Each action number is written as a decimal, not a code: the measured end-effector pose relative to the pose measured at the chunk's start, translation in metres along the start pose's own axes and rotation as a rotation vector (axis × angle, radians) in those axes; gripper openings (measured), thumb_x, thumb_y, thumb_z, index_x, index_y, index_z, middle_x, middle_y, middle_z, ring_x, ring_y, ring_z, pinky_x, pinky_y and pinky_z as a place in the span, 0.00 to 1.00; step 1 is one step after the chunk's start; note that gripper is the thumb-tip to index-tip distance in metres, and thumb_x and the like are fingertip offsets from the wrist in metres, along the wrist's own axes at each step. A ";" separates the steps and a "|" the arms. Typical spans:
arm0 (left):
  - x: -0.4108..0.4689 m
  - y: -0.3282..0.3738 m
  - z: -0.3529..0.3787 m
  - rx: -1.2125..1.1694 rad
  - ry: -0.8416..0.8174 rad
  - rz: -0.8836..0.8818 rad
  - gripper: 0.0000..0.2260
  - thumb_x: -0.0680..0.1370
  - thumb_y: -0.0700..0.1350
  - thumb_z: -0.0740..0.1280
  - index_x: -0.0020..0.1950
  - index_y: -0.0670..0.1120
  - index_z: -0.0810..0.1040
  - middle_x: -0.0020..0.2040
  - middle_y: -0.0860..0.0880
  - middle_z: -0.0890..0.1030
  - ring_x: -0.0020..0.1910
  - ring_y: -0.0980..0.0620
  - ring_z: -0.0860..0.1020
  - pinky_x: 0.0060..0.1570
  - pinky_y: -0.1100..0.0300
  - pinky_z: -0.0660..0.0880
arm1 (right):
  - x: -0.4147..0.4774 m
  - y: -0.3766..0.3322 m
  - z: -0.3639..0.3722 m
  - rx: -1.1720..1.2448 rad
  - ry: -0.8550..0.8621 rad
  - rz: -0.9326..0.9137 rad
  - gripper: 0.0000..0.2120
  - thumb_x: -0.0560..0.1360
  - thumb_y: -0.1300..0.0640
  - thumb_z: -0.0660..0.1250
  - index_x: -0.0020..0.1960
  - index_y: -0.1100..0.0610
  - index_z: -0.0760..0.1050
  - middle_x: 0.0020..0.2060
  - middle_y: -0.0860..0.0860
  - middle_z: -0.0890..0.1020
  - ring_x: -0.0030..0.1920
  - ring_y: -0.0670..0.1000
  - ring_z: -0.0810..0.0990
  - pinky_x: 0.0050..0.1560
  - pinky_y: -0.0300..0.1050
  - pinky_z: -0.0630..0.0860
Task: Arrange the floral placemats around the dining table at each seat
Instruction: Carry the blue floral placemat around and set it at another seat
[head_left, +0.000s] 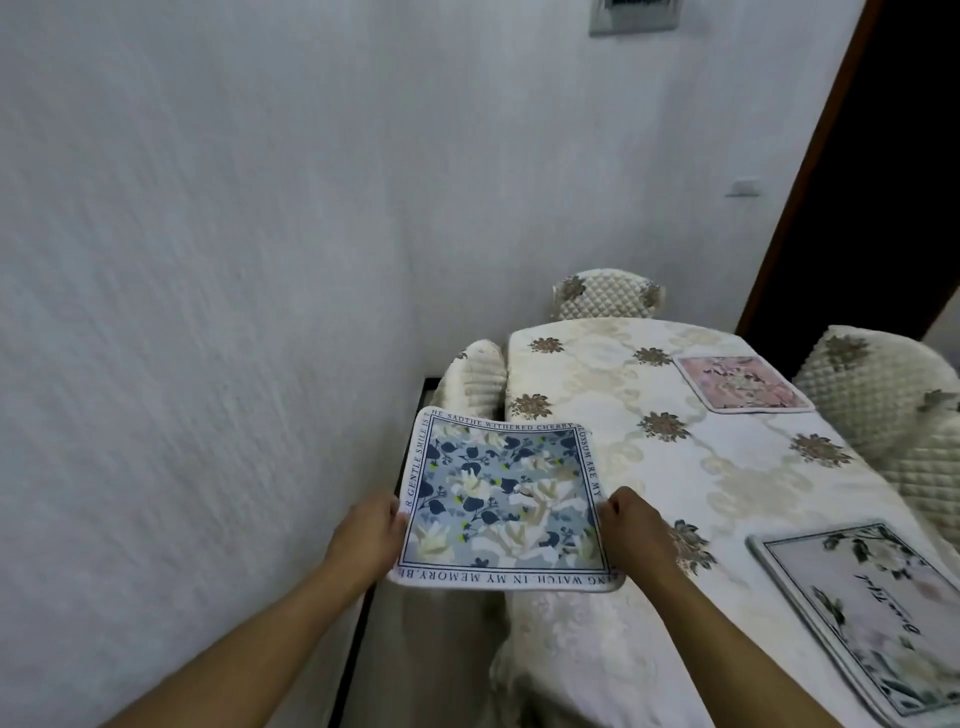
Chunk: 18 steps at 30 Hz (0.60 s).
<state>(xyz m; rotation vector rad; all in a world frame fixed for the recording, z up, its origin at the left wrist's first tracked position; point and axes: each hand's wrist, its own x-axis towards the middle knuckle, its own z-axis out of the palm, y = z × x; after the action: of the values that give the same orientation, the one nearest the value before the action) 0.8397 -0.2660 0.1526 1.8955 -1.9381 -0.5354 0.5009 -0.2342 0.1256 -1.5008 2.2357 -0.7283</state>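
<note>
both hands grip blue placemat (501, 501), table (675, 467) beside

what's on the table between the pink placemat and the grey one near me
No object: the head view shows only bare tablecloth with brown flower motifs between the pink placemat and the grey placemat.

Two bare forearms reach forward from the bottom of the view, angled toward each other. The left hand (371, 530) is curled, its fingers and thumb pinching a blue floral placemat (501, 501) at its left edge. The right hand (631, 525) mirrors it, knuckles up, fingers closed on the right edge. Both wrists are straight and level.
</note>
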 end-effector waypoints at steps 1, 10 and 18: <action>0.017 0.001 0.001 0.012 -0.008 0.012 0.08 0.79 0.49 0.63 0.40 0.53 0.69 0.42 0.50 0.80 0.40 0.50 0.77 0.37 0.57 0.70 | 0.011 -0.003 0.001 0.009 0.000 0.009 0.15 0.80 0.51 0.59 0.37 0.54 0.64 0.32 0.52 0.73 0.31 0.50 0.71 0.28 0.44 0.60; 0.221 0.027 0.044 0.050 -0.152 0.258 0.06 0.79 0.51 0.62 0.44 0.51 0.71 0.41 0.51 0.78 0.37 0.54 0.76 0.33 0.57 0.70 | 0.130 -0.008 0.024 0.019 0.142 0.220 0.13 0.80 0.52 0.60 0.38 0.55 0.66 0.33 0.51 0.74 0.34 0.51 0.73 0.31 0.45 0.64; 0.393 0.078 0.074 0.053 -0.321 0.568 0.07 0.79 0.49 0.62 0.43 0.48 0.71 0.41 0.49 0.78 0.41 0.48 0.76 0.37 0.54 0.72 | 0.187 -0.024 0.043 0.021 0.333 0.500 0.14 0.80 0.52 0.58 0.38 0.54 0.64 0.32 0.51 0.73 0.33 0.51 0.72 0.31 0.46 0.64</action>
<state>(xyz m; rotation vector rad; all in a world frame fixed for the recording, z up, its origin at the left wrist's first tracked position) 0.7261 -0.6571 0.1300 1.2391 -2.5785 -0.6371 0.4714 -0.4244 0.1040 -0.7881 2.6803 -0.8762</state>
